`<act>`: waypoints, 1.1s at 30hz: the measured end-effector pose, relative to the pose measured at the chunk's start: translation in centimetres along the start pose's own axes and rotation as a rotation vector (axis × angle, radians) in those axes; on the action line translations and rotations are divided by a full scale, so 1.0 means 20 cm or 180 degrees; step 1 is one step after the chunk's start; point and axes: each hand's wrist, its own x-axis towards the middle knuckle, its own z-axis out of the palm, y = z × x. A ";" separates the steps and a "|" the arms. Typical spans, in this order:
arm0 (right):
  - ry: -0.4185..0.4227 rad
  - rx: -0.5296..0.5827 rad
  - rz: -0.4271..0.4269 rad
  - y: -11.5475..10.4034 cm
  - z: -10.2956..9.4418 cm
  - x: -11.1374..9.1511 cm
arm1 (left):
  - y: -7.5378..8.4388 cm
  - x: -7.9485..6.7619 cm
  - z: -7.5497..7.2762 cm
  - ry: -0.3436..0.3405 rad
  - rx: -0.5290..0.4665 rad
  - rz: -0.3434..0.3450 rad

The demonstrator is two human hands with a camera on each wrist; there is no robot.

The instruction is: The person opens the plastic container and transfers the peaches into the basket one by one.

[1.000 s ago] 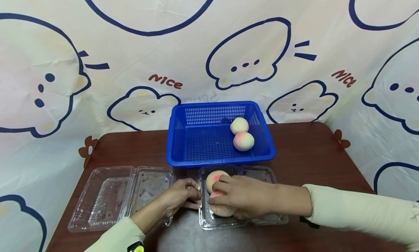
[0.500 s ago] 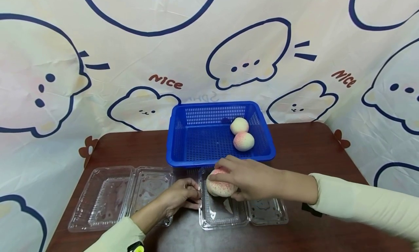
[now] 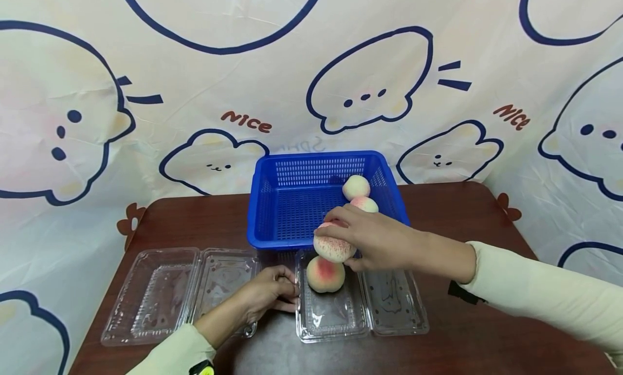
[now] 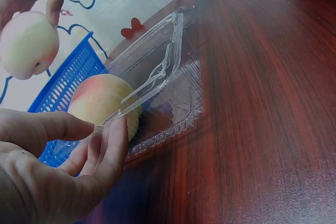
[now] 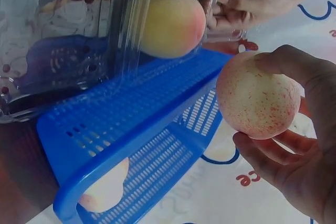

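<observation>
My right hand (image 3: pixel 377 237) grips a speckled pink-and-cream peach (image 5: pixel 260 95) between thumb and fingers, raised near the front rim of the blue basket (image 3: pixel 258 218). Below it, another peach (image 3: pixel 325 275) lies at the far end of the right clear plastic clamshell box (image 3: pixel 331 329), whose lid is folded out to the right. With thumb and fingers, my left hand (image 3: pixel 270 294) pinches that box's left rim, as the left wrist view shows (image 4: pixel 105 145). Two more peaches sit in the basket's right side; the nearer peach (image 3: pixel 365 204) is partly hidden behind my right hand.
A second clear clamshell box (image 3: pixel 151 294) lies open on the left of the dark red-brown table (image 3: pixel 462 218). Behind the table hangs a pale cloth (image 3: pixel 287 88) with cartoon outlines.
My right hand has lifted the speckled peach out of the right clamshell and moved it away from me toward the basket. The other peach stays in the box. My left hand keeps its place.
</observation>
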 end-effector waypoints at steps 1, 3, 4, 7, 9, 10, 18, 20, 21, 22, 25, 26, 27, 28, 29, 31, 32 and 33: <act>0.0019 -0.0009 0.0025 0.01 0.00 0.00 | 0.00 0.00 0.00 -0.0003 0.0000 0.0001; 0.0057 -0.0014 0.0064 0.02 0.00 0.01 | 0.00 0.00 0.00 -0.0004 -0.0003 0.0001; 0.0064 -0.0012 0.0083 0.03 0.00 0.01 | 0.00 0.00 0.00 -0.0001 -0.0004 0.0002; 0.0078 -0.0021 0.0155 0.05 0.00 0.01 | 0.00 0.00 0.00 0.0008 -0.0010 0.0000; 0.0067 -0.0040 0.0202 0.06 -0.01 0.01 | 0.00 0.00 0.00 0.0014 -0.0011 -0.0007; 0.0062 -0.0053 0.0225 0.06 -0.01 0.02 | 0.00 0.00 0.01 0.0016 -0.0011 -0.0008; 0.0092 0.0018 0.0389 0.12 0.00 0.03 | 0.00 0.00 0.01 0.0017 0.0000 -0.0009; 0.0087 0.0031 0.0420 0.13 -0.01 0.04 | 0.00 0.00 0.01 0.0015 -0.0003 -0.0004; 0.0083 0.0035 0.0428 0.14 -0.01 0.04 | 0.00 0.00 0.01 0.0012 -0.0005 -0.0002; 0.0089 0.0038 0.0432 0.15 -0.01 0.05 | -0.01 0.00 0.01 0.0009 -0.0008 0.0003; 0.0112 -0.0004 0.0432 0.17 -0.02 0.06 | -0.01 0.00 0.00 0.0000 -0.0020 0.0015; 0.0130 -0.0005 0.0428 0.18 -0.01 0.07 | -0.01 0.00 0.00 0.0000 -0.0022 0.0015; 0.0154 -0.0002 0.0427 0.19 -0.01 0.07 | -0.01 0.00 0.00 -0.0005 -0.0024 0.0017; 0.0174 -0.0003 0.0425 0.19 -0.01 0.08 | -0.01 0.01 0.00 -0.0007 -0.0024 0.0018; 0.0186 -0.0005 0.0427 0.20 -0.01 0.08 | -0.01 0.00 0.00 -0.0010 -0.0024 0.0017; 0.0221 0.0021 0.0422 0.22 -0.01 0.10 | -0.01 0.00 0.00 -0.0014 -0.0028 0.0012; 0.0226 0.0025 0.0434 0.23 -0.01 0.10 | -0.01 0.00 0.00 -0.0014 -0.0031 0.0011; 0.0225 0.0029 0.0441 0.23 -0.01 0.11 | -0.01 0.00 0.00 -0.0013 -0.0033 0.0009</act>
